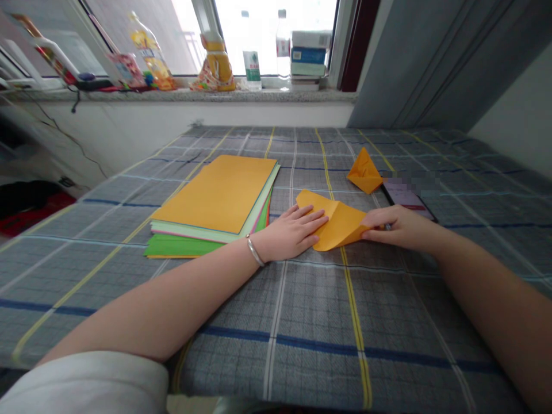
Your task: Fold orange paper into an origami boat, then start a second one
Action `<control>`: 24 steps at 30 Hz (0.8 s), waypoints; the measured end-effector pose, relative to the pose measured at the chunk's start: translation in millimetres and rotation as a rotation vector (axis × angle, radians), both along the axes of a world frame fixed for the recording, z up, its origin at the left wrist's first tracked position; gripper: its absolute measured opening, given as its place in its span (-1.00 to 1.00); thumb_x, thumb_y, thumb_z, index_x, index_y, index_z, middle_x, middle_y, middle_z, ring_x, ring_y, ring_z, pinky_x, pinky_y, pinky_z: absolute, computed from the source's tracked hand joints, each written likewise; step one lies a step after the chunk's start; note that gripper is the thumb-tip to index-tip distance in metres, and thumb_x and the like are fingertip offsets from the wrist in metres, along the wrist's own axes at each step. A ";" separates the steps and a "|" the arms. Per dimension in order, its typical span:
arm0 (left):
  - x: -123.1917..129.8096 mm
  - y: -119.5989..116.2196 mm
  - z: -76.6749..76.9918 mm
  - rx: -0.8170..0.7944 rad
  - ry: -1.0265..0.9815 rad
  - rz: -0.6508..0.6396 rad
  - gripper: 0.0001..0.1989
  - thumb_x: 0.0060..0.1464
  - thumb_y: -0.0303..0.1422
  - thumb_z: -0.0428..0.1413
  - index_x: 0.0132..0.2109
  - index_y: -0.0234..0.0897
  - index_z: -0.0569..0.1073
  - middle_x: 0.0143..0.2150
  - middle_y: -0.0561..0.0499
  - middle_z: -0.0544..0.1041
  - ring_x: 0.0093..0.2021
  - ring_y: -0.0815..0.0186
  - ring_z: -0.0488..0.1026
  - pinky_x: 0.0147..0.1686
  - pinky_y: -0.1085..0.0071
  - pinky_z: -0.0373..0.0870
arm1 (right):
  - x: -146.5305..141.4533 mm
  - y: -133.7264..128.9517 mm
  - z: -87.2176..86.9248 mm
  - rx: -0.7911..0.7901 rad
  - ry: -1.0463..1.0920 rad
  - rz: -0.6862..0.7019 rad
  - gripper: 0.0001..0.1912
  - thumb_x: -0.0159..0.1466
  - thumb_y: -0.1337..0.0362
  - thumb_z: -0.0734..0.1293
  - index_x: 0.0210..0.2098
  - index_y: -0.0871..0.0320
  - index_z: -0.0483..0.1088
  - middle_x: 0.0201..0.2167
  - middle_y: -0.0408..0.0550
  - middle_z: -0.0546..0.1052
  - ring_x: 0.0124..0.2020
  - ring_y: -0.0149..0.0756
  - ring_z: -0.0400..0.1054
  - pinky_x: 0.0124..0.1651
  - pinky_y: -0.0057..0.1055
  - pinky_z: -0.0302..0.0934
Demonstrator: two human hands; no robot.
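Observation:
A partly folded sheet of orange paper (340, 221) lies on the checked cloth in front of me, with a crease near its middle and its right side lifted. Flat on its left part rests my left hand (297, 229), fingers stretched out, a silver bangle on the wrist. My right hand (390, 226) pinches the paper's right corner between thumb and fingers. Just beyond stands a folded orange paper piece (364, 172) with a pointed top. Beside it a phone (407, 195) lies with its screen lit, partly behind my right hand.
To the left lies a stack of coloured paper (219, 192), orange on top, with green sheets sticking out below. The grey checked tablecloth (310, 310) covers the surface. Along the windowsill (276, 96) stand bottles, boxes (308, 54) and a yellow container (219, 66).

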State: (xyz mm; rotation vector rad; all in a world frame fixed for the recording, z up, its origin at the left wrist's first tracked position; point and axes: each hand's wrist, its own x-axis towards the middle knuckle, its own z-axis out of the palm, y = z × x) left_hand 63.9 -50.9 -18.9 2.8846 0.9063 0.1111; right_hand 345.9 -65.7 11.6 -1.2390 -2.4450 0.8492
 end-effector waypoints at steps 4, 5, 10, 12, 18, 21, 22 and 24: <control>-1.8 1.3 -1.3 -0.018 -0.033 -0.055 -0.46 0.37 -0.22 -0.23 0.41 -0.29 0.03 0.44 -0.08 0.05 0.44 0.13 -0.10 0.38 0.12 -0.18 | -2.8 -1.6 -1.6 -0.039 -0.033 -0.065 -0.69 0.22 -0.02 0.28 -0.41 0.03 0.54 -0.40 -0.08 0.57 -0.32 -0.17 0.40 -0.22 -0.27 0.27; -1.8 1.4 -1.4 -0.017 -0.037 -0.060 -0.46 0.37 -0.22 -0.23 0.40 -0.29 0.03 0.43 -0.09 0.05 0.44 0.14 -0.09 0.37 0.12 -0.17 | -4.5 -2.1 -1.9 -0.034 -0.045 -0.084 -0.67 0.22 -0.03 0.27 -0.44 0.04 0.52 -0.43 -0.09 0.55 -0.35 -0.19 0.38 -0.26 -0.29 0.25; -0.8 1.1 -0.4 -0.006 -0.016 -0.061 -0.46 0.36 -0.23 -0.20 0.39 -0.34 0.05 0.43 -0.11 0.04 0.44 0.14 -0.09 0.38 0.14 -0.17 | -13.7 -2.3 -4.9 -0.006 -0.084 -0.136 -0.64 0.24 -0.02 0.23 -0.51 0.09 0.37 -0.53 -0.13 0.44 -0.47 -0.30 0.28 -0.42 -0.37 0.09; -0.6 1.2 -0.2 -0.009 -0.012 -0.057 -0.46 0.36 -0.23 -0.20 0.39 -0.35 0.05 0.43 -0.11 0.04 0.44 0.14 -0.09 0.38 0.14 -0.17 | -15.8 -1.1 -7.7 0.025 -0.105 -0.157 -0.64 0.24 0.00 0.23 -0.54 0.10 0.30 -0.56 -0.15 0.40 -0.51 -0.33 0.23 -0.46 -0.38 0.04; -0.7 1.3 0.0 -0.040 -0.034 -0.043 -0.46 0.38 -0.21 -0.24 0.39 -0.33 0.07 0.43 -0.10 0.06 0.44 0.17 -0.10 0.38 0.16 -0.18 | -19.9 0.9 -15.0 0.122 -0.122 -0.246 -0.69 0.26 0.02 0.21 -0.46 0.09 0.35 -0.54 -0.15 0.42 -0.48 -0.30 0.27 -0.41 -0.37 0.06; 0.5 -0.9 1.0 -0.048 -0.051 -0.021 -0.44 0.37 -0.13 -0.25 0.39 -0.27 0.08 0.42 -0.07 0.08 0.44 0.15 -0.07 0.37 0.13 -0.18 | -24.1 -0.6 -16.0 0.146 -0.108 -0.306 -0.73 0.26 0.05 0.21 -0.42 0.08 0.38 -0.52 -0.14 0.45 -0.44 -0.27 0.32 -0.38 -0.36 0.08; 1.2 -1.9 1.4 -0.046 -0.055 -0.011 -0.42 0.36 -0.09 -0.23 0.39 -0.26 0.08 0.42 -0.07 0.09 0.43 0.14 -0.06 0.37 0.12 -0.18 | -25.6 -1.2 -16.2 0.150 -0.107 -0.319 -0.74 0.25 0.06 0.22 -0.41 0.07 0.39 -0.50 -0.14 0.46 -0.42 -0.26 0.33 -0.36 -0.36 0.09; 2.7 -3.6 1.9 -0.040 -0.058 0.009 -0.40 0.33 -0.06 -0.18 0.38 -0.25 0.09 0.42 -0.06 0.09 0.43 0.12 -0.04 0.36 0.11 -0.18 | -27.8 -2.1 -16.3 0.163 -0.120 -0.330 -0.76 0.25 0.08 0.22 -0.41 0.07 0.38 -0.48 -0.13 0.47 -0.40 -0.25 0.34 -0.36 -0.36 0.08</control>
